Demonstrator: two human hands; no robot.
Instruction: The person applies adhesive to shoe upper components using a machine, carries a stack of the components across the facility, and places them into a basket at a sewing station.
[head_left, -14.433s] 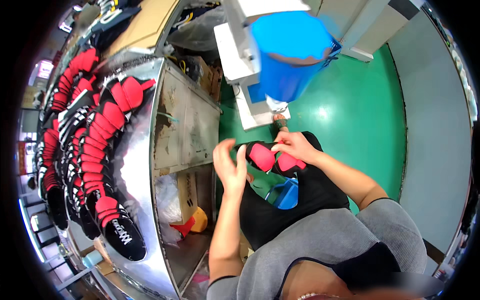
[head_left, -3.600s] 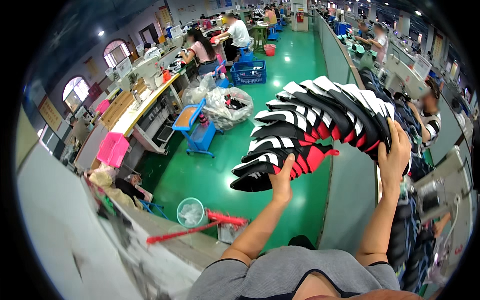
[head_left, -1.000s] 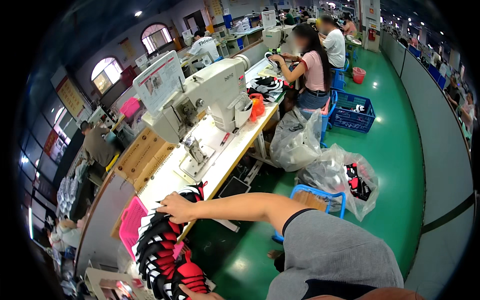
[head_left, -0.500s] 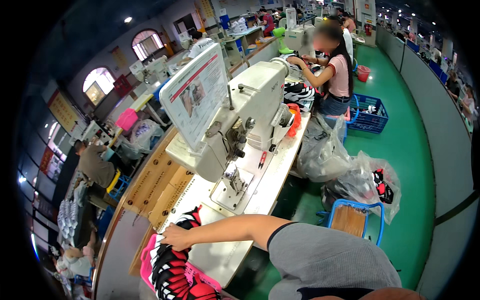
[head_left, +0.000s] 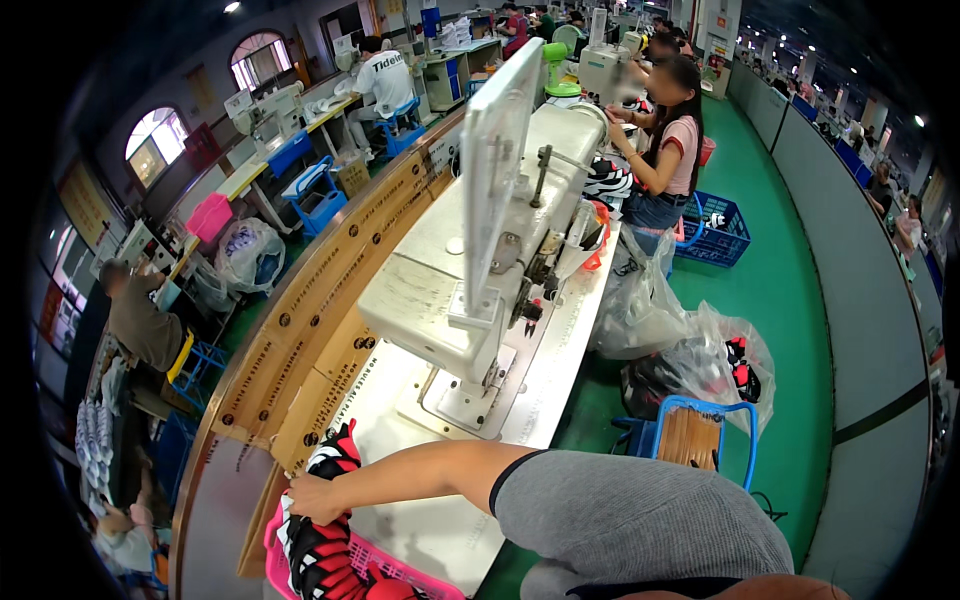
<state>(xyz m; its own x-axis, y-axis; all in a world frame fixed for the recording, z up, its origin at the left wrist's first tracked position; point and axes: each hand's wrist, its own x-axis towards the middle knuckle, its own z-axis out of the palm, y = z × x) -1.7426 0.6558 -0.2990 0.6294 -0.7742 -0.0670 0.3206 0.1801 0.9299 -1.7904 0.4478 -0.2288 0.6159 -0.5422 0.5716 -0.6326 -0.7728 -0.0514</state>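
Observation:
My right hand (head_left: 316,500) stretches across to the left, its fingers curled over a row of black, white and red pieces that look like shoe uppers (head_left: 312,556). They stand packed in a pink basket (head_left: 408,574) at the near end of the white sewing table (head_left: 385,415). Exactly how the fingertips grip is hidden. A white sewing machine (head_left: 425,305) stands just beyond the hand, an instruction board (head_left: 500,150) on top seen almost edge-on. My left hand is out of the picture.
Cardboard sheets (head_left: 310,345) line the table's left edge. Right of the table are clear plastic bags (head_left: 650,310), a blue-framed stool (head_left: 688,437) and a blue crate (head_left: 715,235). A co-worker (head_left: 665,150) sits further along the row, beside a grey partition (head_left: 850,250).
My view has shifted, so the machine's board now appears nearly edge-on and much of the surroundings lies further left. My right hand stays on the shoe uppers.

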